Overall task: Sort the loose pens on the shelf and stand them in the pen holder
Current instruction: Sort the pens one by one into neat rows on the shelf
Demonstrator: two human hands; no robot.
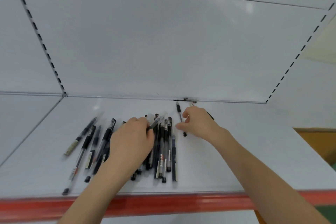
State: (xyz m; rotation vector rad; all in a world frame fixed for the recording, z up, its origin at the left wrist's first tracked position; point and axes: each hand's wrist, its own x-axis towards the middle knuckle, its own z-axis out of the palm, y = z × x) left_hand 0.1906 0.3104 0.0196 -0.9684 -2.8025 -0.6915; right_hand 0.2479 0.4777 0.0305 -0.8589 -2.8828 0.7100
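Observation:
Several loose black pens [164,149] lie in a rough row on the white shelf [227,160]. My left hand [132,138] lies over the middle of the pile, and its fingers pinch one pen [156,122] that tilts up to the right. My right hand [198,123] hovers just right of the pile with curled fingers, and its fingertips pinch a single black pen [180,117] that lies apart from the rest. Another pen [184,100] rests against the back edge of the shelf. No pen holder is in view.
The shelf has a red front strip [163,203] and a white back panel [163,51] with slotted uprights on both sides. A brown surface [318,143] shows beyond the shelf's right end. A dark pen tip [211,115] sticks out behind my right hand.

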